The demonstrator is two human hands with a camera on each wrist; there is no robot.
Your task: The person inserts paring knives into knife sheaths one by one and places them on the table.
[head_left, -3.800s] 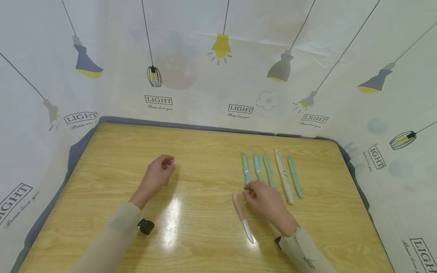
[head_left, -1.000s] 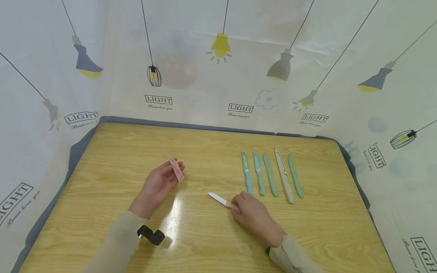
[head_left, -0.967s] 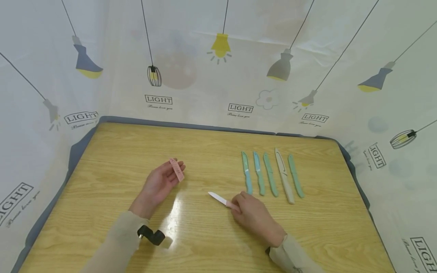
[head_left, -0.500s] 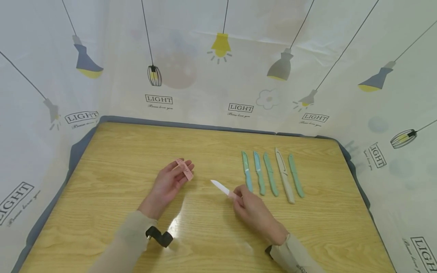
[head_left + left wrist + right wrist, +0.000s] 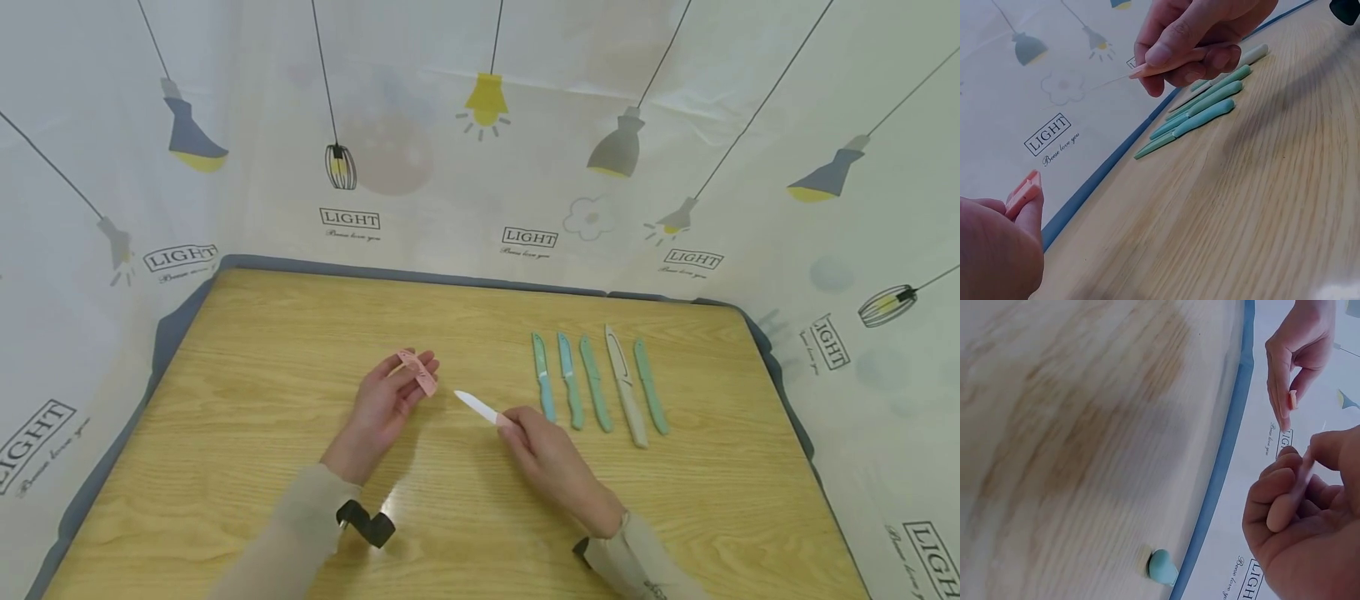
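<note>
My left hand point(image 5: 381, 408) pinches a pink knife sheath point(image 5: 428, 384) between thumb and fingers, above the table. In my right hand point(image 5: 551, 462) is a small paring knife point(image 5: 476, 406) with a white blade and pink handle. The blade points up and left towards the sheath, with a small gap between them in the head view. The left wrist view shows the sheath point(image 5: 1022, 195) end-on and my right fingers around the knife's handle point(image 5: 1179, 60). From the right wrist, the handle's rounded end point(image 5: 1281, 512) shows between my curled fingers; the blade is barely visible there.
Several sheathed knives lie in a row at the right: one with a blue handle point(image 5: 548, 400), green ones such as the rightmost green knife point(image 5: 650, 387), and a longer off-white knife point(image 5: 630, 404). A patterned curtain point(image 5: 450, 200) stands behind the wooden table point(image 5: 262, 350).
Since the oldest frame, my right hand has picked the paring knife off the table and turned its blade leftward. My left hand has moved right with the sheath, closer to the blade tip.
</note>
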